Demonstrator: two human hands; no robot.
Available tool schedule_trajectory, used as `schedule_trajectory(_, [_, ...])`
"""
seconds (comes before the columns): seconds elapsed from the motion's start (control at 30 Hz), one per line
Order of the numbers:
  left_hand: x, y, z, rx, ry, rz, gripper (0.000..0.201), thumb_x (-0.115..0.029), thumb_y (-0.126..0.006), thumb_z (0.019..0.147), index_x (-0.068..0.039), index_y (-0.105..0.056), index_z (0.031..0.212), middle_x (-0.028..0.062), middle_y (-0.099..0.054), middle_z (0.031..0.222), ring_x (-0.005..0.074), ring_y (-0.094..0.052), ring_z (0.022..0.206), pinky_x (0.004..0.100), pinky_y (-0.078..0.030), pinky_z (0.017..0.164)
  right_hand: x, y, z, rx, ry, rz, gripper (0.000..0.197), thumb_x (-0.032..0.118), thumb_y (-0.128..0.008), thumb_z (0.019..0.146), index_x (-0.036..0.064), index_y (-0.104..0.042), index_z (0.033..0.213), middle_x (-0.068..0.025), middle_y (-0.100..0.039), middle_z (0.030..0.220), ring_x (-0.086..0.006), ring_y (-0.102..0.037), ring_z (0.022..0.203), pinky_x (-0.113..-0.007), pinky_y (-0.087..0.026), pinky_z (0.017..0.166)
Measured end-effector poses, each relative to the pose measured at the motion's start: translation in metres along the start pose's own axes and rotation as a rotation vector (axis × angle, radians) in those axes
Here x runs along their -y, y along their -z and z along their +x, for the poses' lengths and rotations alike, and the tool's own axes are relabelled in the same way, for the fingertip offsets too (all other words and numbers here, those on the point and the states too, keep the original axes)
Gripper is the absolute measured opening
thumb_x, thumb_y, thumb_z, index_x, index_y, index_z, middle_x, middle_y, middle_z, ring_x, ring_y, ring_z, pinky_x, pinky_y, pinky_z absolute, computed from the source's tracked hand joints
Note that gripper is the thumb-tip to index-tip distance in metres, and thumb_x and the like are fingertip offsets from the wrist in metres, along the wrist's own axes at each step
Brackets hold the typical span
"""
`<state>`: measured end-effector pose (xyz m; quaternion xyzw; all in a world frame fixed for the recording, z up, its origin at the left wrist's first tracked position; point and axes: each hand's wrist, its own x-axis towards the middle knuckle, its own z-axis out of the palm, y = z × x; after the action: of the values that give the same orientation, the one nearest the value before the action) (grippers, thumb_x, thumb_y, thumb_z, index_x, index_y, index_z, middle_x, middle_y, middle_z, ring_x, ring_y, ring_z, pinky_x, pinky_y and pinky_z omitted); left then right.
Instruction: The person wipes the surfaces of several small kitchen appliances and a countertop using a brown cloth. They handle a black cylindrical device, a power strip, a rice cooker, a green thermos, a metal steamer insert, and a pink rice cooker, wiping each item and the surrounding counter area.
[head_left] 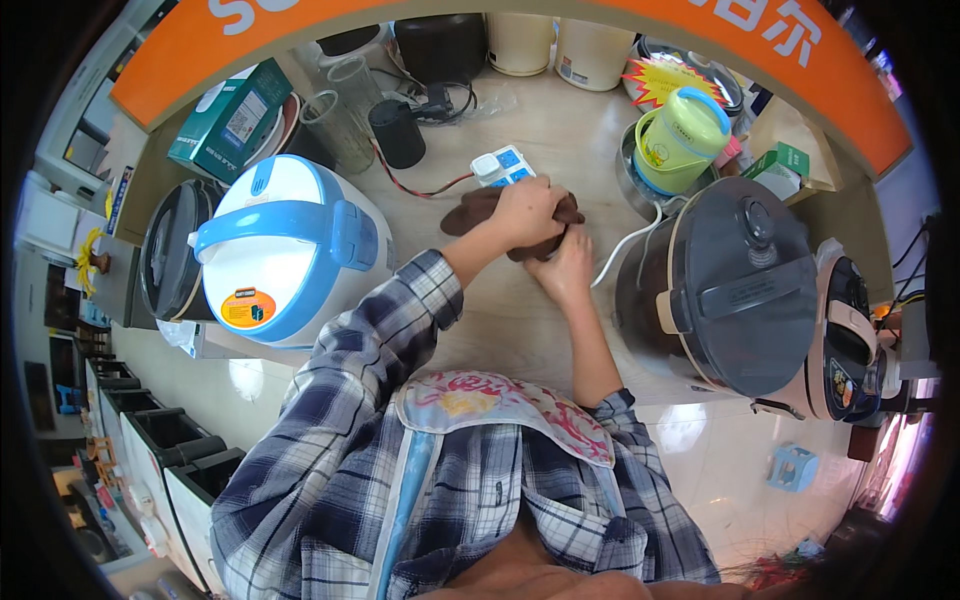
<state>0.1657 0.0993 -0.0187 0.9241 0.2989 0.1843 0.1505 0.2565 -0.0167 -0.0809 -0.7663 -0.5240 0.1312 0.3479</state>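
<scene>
A dark brown cloth (465,213) lies bunched on the wooden surface in front of me, with folds spreading to the left. My left hand (528,212) is closed on the cloth from above, fingers curled over its right part. Just below and to the right, my right hand (565,266) grips the cloth's near right edge, its fingers partly hidden under the folds. Right behind the cloth sits a white power strip (503,167) with blue socket faces and a plug in it.
A white and blue rice cooker (285,250) stands to my left, a large dark-lidded cooker (745,290) to my right. Behind are a black cylinder (397,133), glass jars (338,130) and a green lidded pail (682,140). A white cord (625,243) curves right of my hands.
</scene>
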Motion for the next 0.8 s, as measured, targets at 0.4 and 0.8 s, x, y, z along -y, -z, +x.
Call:
schedule_trajectory(0.4, [0.011, 0.034, -0.120, 0.103, 0.239, -0.163, 0.024, -0.025, -0.074, 0.078, -0.008, -0.070, 0.093, 0.0151, -0.070, 0.088, 0.0358, -0.069, 0.086, 0.0439, -0.055, 0.076, 0.015, 0.001, -0.003, -0.057, 0.058, -0.155, 0.094, 0.025, -0.086, 0.063, 0.0016, -0.041, 0.142, -0.0195, -0.051, 0.141, -0.0407, -0.049, 0.128, -0.050, -0.040, 0.109])
schedule_trajectory(0.8, [0.051, 0.036, -0.032, -0.328, 0.491, 0.150, 0.079, -0.040, -0.083, 0.072, -0.014, -0.053, 0.140, 0.0163, -0.051, 0.140, 0.0358, -0.049, 0.129, 0.0554, -0.042, 0.102, 0.014, 0.005, 0.001, -0.018, 0.104, -0.190, 0.092, 0.027, -0.083, 0.061, 0.0016, -0.043, 0.140, -0.0198, -0.051, 0.137, -0.0412, -0.050, 0.123, -0.051, -0.042, 0.105])
